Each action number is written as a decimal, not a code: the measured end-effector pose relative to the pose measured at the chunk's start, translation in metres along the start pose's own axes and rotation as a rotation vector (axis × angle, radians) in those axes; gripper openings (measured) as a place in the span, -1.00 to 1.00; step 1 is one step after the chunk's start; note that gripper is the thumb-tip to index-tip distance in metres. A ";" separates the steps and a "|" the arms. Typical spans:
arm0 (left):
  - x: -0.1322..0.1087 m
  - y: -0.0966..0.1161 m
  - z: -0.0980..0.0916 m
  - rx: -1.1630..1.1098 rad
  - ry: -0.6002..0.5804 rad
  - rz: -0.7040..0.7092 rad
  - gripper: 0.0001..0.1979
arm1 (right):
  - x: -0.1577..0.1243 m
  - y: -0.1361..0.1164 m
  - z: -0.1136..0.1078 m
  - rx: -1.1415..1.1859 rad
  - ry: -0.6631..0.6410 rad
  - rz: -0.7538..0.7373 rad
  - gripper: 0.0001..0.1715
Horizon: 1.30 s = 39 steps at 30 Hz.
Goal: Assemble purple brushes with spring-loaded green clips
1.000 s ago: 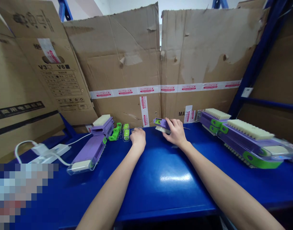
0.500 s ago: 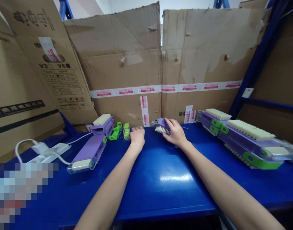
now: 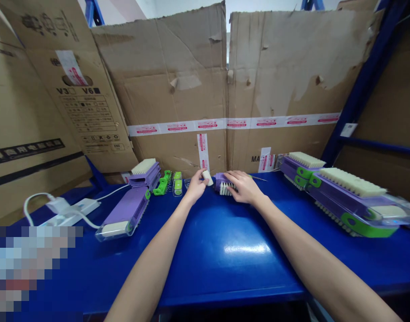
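My left hand (image 3: 197,187) pinches a small white block (image 3: 208,178), held up just left of a purple brush (image 3: 221,179) with white bristles. My right hand (image 3: 247,187) is wrapped over the right part of that brush, hiding much of it; its bristles face toward me. Left of my left hand lie small clear-cased pieces with green labels (image 3: 178,184) and a bright green bracket (image 3: 162,183). A thin pointed rod (image 3: 258,178) sticks out beyond my right hand.
Purple brush-like units with cream pads stand at left (image 3: 127,205) and right (image 3: 348,197) on the blue shelf (image 3: 231,277). A white power strip (image 3: 70,213) with cables lies far left. Cardboard sheets (image 3: 171,89) wall the back; a blue post (image 3: 355,85) rises at right.
My left hand has moved slightly right and now holds the white block. The purple brush has turned and come lower under my right hand, showing more of its bristles.
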<state>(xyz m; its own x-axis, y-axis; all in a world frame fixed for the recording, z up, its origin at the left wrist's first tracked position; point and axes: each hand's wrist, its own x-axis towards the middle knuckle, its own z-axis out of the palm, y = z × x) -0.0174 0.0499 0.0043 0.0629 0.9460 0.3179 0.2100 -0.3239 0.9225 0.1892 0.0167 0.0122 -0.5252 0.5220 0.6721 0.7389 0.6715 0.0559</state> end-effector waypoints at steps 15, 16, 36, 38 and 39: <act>-0.004 -0.014 0.010 -0.061 -0.064 -0.055 -0.52 | 0.003 -0.002 -0.012 -0.009 0.005 0.078 -0.39; -0.004 -0.014 0.010 -0.052 -0.061 -0.054 -0.52 | 0.001 0.003 -0.012 0.007 0.045 0.153 -0.42; -0.015 0.000 0.022 -0.256 -0.124 -0.208 -0.54 | -0.007 0.033 0.015 1.038 0.554 1.147 -0.84; -0.018 0.006 0.022 -0.287 -0.153 -0.215 -0.54 | -0.006 0.034 0.012 1.116 0.589 1.283 -0.91; -0.019 0.008 0.022 -0.296 -0.167 -0.214 -0.54 | -0.006 0.035 0.011 1.135 0.593 1.330 -0.93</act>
<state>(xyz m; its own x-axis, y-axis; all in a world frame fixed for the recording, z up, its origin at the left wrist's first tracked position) 0.0048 0.0295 0.0007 0.2111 0.9729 0.0944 -0.0527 -0.0851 0.9950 0.2133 0.0429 0.0020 0.4808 0.8768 0.0057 -0.2461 0.1411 -0.9589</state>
